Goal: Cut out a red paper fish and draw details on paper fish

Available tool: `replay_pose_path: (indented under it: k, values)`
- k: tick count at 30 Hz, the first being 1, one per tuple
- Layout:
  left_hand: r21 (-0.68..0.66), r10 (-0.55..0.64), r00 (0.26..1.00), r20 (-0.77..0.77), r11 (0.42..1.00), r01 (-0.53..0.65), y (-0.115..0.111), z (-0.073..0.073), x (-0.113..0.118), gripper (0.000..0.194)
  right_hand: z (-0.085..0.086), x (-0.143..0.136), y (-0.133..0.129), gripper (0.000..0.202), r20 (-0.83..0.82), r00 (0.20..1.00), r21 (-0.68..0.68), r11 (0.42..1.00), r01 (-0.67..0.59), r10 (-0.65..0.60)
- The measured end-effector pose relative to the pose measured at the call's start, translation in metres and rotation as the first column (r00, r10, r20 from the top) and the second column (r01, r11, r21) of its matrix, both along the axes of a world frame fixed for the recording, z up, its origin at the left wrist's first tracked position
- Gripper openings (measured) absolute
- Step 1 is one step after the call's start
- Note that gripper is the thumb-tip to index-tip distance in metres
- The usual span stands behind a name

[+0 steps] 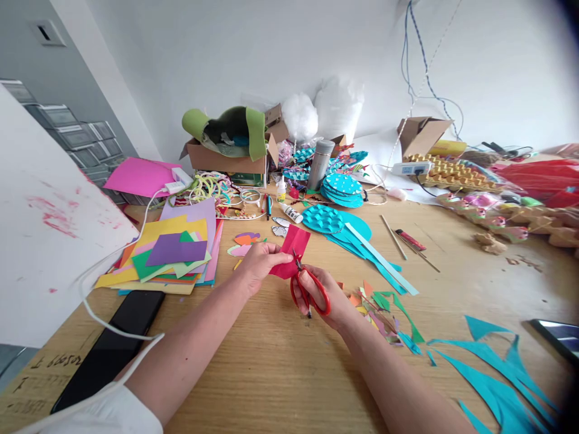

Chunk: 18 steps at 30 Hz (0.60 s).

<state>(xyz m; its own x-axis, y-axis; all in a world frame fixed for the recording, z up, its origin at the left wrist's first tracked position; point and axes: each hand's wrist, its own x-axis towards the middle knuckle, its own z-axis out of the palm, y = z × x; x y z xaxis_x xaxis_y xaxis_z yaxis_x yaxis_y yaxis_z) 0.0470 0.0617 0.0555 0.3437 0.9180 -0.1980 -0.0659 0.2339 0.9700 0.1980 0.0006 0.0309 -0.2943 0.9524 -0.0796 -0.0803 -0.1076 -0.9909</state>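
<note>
On the surface (262, 374), one phone (115, 319) lies at the left, before a stack of paper sheets (174, 250); a flask (320, 166) stands behind a glue bottle (292, 212) and right of a cardboard box (217, 159); at the right, an egg tray (452, 173) lies behind paper offcuts (488, 374)

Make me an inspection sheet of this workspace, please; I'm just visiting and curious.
Surface: wooden table, handwriting at its near left corner.
Job's things: red paper, with red-handled scissors at it.
Clutter: coloured paper pile at left; small scraps and blue offcuts at right.
Hands: left hand grips the paper; right hand grips the scissors.
Cables: white cable crosses a black phone; blue cables hang by the wall.
Surroundings: open cardboard box and grey flask towards the back.
Spilled liquid: nothing seen.
</note>
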Motion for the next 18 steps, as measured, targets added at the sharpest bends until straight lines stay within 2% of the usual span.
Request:
replay_pose_path:
  k: [18]
  values:
    - [-0.011,-0.014,1.000,0.013,1.000,0.014,0.0007,-0.0016,0.0003,0.023,0.0003,-0.0017,0.0009,0.052,-0.010,1.000,0.001,1.000,0.024,-0.024]
